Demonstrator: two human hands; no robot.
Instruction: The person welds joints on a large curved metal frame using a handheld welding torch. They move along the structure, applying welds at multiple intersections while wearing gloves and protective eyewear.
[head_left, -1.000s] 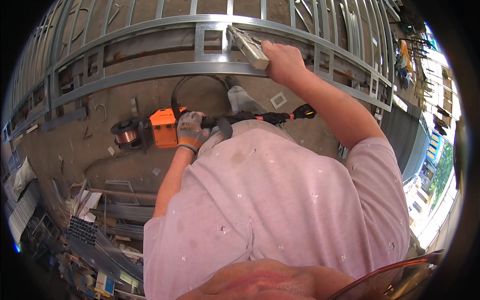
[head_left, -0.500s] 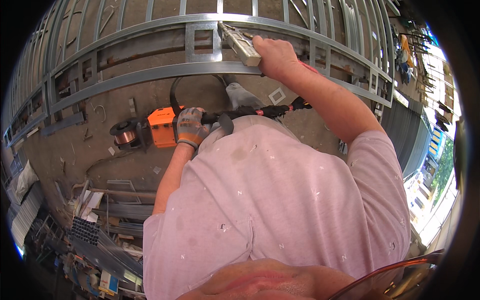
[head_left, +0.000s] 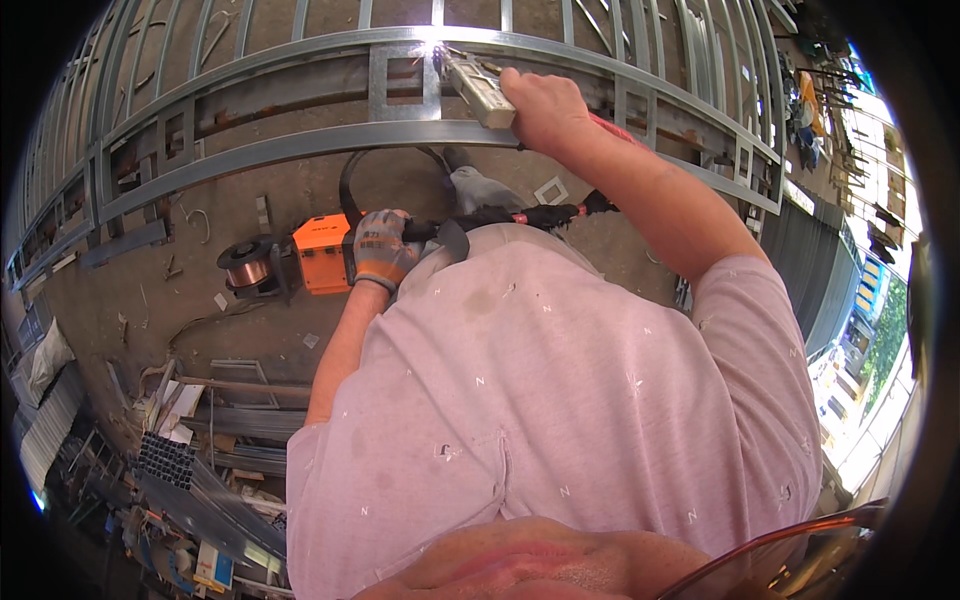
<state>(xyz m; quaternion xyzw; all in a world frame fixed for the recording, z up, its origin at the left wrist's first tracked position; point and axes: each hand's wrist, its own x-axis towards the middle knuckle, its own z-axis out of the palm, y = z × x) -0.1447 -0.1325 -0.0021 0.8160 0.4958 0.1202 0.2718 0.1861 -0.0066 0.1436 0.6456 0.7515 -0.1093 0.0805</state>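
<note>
My bare right hand (head_left: 548,112) is wrapped round a boxy, off-white welding gun (head_left: 484,94). Its tip meets the silvery metal frame (head_left: 300,140), where a bright arc (head_left: 432,46) glows beside the top corner of a square-holed plate (head_left: 378,90) set between two rails. In a grey and orange glove, my left hand (head_left: 382,248) is closed at waist height on a thick black wrapped cable (head_left: 480,222); its fingertips are partly hidden. Just left of that glove stands an orange welding machine (head_left: 322,262) with a black strap or hose looping up from it.
A spool of copper wire (head_left: 248,266) sits beside the machine. A loose square metal piece (head_left: 550,191) and scraps lie on the concrete floor. Stacked metal profiles (head_left: 240,450) fill the lower left, and more long dark profiles (head_left: 812,265) lie to the right.
A bright arc with sparks has appeared at the welding gun's tip. My right hand and the gun have shifted slightly left; my left hand has barely moved.
</note>
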